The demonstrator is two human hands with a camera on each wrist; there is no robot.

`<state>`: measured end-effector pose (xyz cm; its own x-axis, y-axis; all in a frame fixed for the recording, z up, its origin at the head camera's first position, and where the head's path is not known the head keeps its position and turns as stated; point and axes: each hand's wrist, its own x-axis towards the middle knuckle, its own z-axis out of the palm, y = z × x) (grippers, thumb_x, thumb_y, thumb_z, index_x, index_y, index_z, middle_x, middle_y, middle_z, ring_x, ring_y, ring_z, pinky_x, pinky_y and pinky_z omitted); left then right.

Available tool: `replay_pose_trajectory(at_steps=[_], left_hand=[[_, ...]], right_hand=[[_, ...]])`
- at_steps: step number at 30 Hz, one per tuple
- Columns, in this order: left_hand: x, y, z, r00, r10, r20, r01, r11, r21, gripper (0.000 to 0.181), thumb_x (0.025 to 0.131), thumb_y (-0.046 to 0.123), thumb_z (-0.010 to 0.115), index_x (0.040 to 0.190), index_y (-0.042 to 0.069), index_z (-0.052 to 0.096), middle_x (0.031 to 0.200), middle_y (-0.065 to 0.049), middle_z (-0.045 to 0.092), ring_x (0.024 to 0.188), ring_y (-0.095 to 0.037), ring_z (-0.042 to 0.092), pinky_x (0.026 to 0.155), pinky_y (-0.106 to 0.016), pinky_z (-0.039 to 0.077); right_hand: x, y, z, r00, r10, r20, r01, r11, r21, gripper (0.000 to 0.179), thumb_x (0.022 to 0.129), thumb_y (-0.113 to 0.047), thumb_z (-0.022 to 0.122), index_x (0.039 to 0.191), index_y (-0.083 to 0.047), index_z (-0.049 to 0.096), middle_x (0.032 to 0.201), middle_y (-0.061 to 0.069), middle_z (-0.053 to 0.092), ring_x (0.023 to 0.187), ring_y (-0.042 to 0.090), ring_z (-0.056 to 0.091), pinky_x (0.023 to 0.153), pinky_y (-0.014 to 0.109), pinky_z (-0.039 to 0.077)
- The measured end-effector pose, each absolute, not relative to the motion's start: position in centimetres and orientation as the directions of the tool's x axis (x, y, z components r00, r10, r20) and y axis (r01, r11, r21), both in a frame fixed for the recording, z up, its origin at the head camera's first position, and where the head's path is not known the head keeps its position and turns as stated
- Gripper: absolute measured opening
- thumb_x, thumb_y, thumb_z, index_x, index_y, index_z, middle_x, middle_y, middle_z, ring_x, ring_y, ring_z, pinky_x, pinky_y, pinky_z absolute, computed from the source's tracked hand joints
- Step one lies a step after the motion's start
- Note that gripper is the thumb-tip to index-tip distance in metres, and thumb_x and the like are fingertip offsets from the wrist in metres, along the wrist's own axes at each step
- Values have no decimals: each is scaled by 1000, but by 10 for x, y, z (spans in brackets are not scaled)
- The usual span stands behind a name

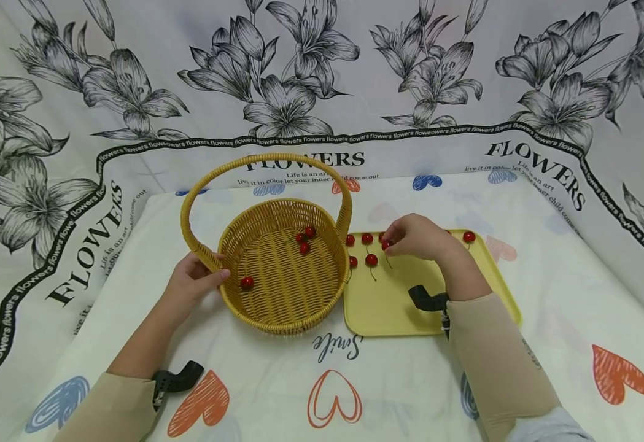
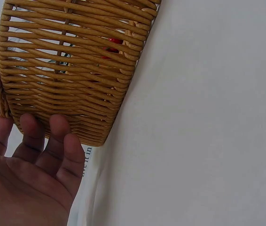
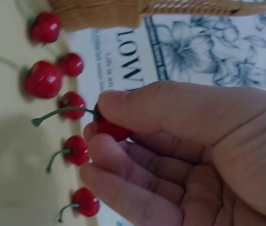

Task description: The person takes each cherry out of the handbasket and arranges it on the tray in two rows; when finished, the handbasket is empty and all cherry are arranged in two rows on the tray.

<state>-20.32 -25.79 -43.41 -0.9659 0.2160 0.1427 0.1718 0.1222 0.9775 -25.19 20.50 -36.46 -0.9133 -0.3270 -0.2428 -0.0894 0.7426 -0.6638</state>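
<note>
In the head view a round wicker basket [image 1: 285, 325] with a tall arched handle stands left of a yellow tray [image 1: 399, 313]. My left hand [image 1: 194, 279] grips the basket at its left rim, thumb over the edge by the handle's foot; in the left wrist view the fingers [image 2: 58, 141] lie against the woven side. Between thumb and fingers my right hand [image 1: 418, 236] pinches a red cherry [image 3: 112, 128], its green stem sticking out, above the tray's far part. A lone cherry [image 1: 247, 283] lies at the basket's left; several others sit together at its back right.
More cherries with stems lie along the tray's far edge, among them one cherry [image 1: 371, 260] near its left side and another cherry [image 1: 468, 236] at the far right corner. A white cloth [image 1: 266, 393] with printed hearts covers the table; a flower-print sheet [image 1: 355, 116] rises behind.
</note>
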Motion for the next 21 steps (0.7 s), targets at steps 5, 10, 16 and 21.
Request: replay_pose_trajectory(at_steps=[5,10,16,21], left_hand=[[-202,-257,-432,-969,208,133,162,127,979,32,95,-3,70,123,-8,54,100,-1,68,84,-13,64,69,-24,57],[-202,-256,-431,-968,209,137,165,121,979,32,95,-3,70,122,-9,54,100,-1,68,83,-13,63,69,-24,57],[-202,-256,-432,-968,206,144,172,125,977,31,94,-3,70,121,-8,56,100,-1,67,83,-13,63,69,-23,57],[-202,-255,-431,-968,201,147,176,135,975,34,95,-3,70,123,-11,54,101,-2,67,84,-13,63,70,-23,56]], right_hand=[[-255,207,-376,-912,-315,-264,-121,820,-559,23,95,-14,72,115,-1,74,108,11,72,98,28,63,90,46,53],[-256,207,-382,-912,-297,-283,-112,844,-524,20,94,-14,74,112,-3,75,108,11,70,96,28,59,88,44,52],[-257,205,-383,-910,-294,-293,-123,865,-487,19,93,-14,75,108,-4,75,106,11,70,96,28,60,89,44,51],[-257,203,-382,-905,-293,-307,-127,877,-463,16,93,-14,74,106,-5,76,104,10,70,96,28,60,90,44,51]])
